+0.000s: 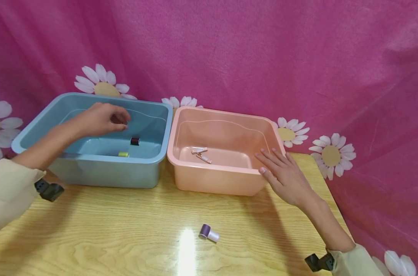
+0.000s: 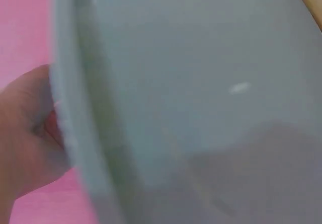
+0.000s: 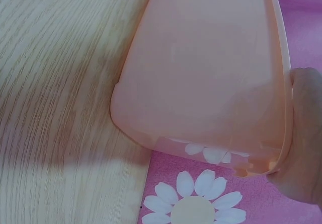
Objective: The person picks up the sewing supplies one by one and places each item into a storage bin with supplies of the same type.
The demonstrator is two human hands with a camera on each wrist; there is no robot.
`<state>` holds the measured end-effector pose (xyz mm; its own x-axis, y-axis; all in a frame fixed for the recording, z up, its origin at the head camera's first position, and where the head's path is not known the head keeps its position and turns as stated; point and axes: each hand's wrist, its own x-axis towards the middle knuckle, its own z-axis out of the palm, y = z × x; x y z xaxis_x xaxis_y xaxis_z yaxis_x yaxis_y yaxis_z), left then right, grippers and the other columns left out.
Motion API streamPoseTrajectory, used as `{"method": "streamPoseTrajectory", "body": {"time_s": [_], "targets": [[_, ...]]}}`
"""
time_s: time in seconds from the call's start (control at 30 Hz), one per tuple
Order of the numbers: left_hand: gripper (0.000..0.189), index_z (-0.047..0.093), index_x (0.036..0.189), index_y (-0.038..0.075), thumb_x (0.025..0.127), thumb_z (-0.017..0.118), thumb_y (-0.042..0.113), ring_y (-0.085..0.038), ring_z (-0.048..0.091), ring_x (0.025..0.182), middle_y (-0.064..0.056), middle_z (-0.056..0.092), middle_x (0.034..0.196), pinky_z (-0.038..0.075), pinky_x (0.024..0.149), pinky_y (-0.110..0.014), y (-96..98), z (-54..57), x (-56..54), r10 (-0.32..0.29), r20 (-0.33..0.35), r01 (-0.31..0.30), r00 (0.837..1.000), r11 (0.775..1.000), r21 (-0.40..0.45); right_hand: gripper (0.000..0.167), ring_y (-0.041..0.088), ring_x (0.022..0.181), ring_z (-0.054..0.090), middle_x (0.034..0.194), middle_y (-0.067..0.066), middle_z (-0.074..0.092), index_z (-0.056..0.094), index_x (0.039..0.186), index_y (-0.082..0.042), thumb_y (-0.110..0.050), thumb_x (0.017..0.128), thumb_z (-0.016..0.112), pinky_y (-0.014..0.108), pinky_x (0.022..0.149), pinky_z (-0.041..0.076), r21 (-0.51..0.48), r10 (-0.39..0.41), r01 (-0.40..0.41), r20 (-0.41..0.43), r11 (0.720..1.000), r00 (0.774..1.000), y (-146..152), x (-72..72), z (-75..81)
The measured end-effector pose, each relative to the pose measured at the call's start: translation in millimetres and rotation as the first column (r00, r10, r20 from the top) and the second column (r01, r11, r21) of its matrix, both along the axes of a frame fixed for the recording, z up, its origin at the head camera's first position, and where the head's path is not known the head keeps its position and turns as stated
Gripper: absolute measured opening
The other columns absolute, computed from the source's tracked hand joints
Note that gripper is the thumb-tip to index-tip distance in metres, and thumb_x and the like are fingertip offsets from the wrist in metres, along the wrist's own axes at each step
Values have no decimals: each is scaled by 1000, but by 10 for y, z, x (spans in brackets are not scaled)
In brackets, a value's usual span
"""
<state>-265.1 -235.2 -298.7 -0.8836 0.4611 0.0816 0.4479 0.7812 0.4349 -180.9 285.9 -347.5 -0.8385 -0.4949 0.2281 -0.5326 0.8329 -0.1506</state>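
Observation:
My left hand (image 1: 105, 119) is over the blue tub (image 1: 126, 174), its fingers loosely curled and no object visible in them. Below it inside the tub are a dark maroon thread spool (image 1: 135, 141) and a yellow spool (image 1: 123, 154). In the left wrist view the tub's rim hides the fingertips. My right hand (image 1: 286, 176) spreads its fingers over the near right corner of the peach tub (image 1: 216, 180). Two small pale clips (image 1: 204, 158) lie on that tub's floor. A purple spool (image 1: 204, 230) and a white spool (image 1: 213, 236) lie together on the table.
The tubs stand side by side at the back of the wooden table (image 1: 126, 226). Behind them hangs a pink curtain (image 1: 229, 57) with a daisy print. The table's right edge runs just beyond the peach tub.

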Motion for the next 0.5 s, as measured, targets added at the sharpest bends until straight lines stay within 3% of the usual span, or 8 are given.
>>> {"method": "streamPoseTrajectory", "body": {"time_s": [0.1, 0.2, 0.3, 0.37, 0.5], "targets": [[34, 66, 120, -1, 88, 76, 7, -29, 68, 93, -11, 71, 102, 57, 80, -42, 64, 124, 203, 8, -77, -2, 997, 998, 71, 49, 41, 145, 25, 156, 9, 39, 46, 151, -15, -36, 107, 43, 63, 114, 12, -1, -4, 4, 3, 1000, 1000, 0, 6, -1], [33, 69, 117, 5, 86, 79, 7, -19, 69, 89, -4, 72, 99, 55, 79, -26, 148, 190, 443, -1, -179, 29, 984, 988, 151, 48, 41, 145, 26, 155, 9, 39, 47, 150, -15, -36, 107, 43, 63, 114, 12, -3, -4, 4, 0, 1000, 1000, -2, 8, -1], [32, 71, 112, 9, 82, 81, 4, -10, 68, 84, 4, 72, 96, 49, 77, -13, 265, 202, 693, -38, -280, 110, 959, 963, 246, 48, 41, 144, 27, 154, 10, 41, 48, 150, -15, -35, 107, 44, 63, 114, 13, -1, 3, -3, -11, 1000, 1000, -4, 6, -2], [34, 72, 111, 12, 80, 82, 3, -6, 67, 83, 7, 72, 97, 48, 79, -11, 357, 191, 852, -83, -331, 186, 940, 938, 292, 47, 41, 144, 28, 154, 10, 42, 49, 149, -14, -35, 107, 44, 63, 114, 14, 0, 9, -9, -19, 1000, 1000, -6, 2, -3], [39, 72, 113, 16, 78, 83, 2, -3, 66, 86, 11, 70, 102, 50, 80, -14, 545, 152, 1094, -170, -352, 293, 920, 896, 333, 47, 41, 144, 28, 154, 9, 42, 49, 149, -15, -34, 106, 45, 62, 114, 13, -6, 11, -11, -23, 1000, 1000, 0, -4, -1]]}}
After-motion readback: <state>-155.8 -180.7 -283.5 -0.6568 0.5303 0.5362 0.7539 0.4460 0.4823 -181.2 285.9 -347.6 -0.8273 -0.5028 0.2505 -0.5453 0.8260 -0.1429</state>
